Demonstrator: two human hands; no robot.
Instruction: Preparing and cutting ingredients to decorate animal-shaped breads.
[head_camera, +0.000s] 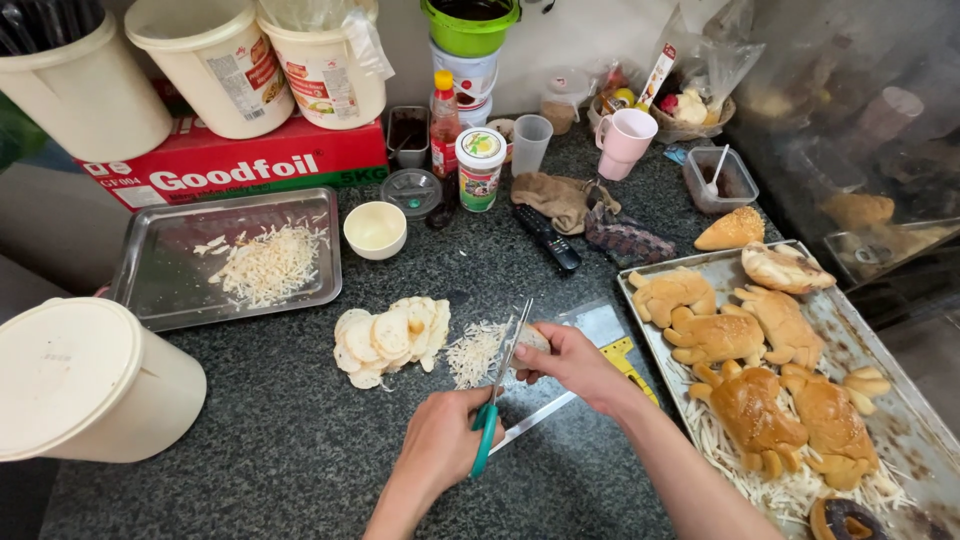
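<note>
Left hand (440, 440) gripped teal-handled scissors (497, 385), fingers closed through the loops, blades up against a thin pale round wafer (530, 338) pinched shut in the right hand (570, 362). The step in hand looked like snipping wafers into shreds. Just left of the scissors lay a loose heap of fine shreds (475, 352), then a fanned stack of wafers (390, 335) on the speckled dark worktop (280, 440). Farther left sat a steel tray (160, 280) of shreds; right of the scissors, a baking tray (900, 420) of glossy animal-shaped buns (750, 405).
</note>
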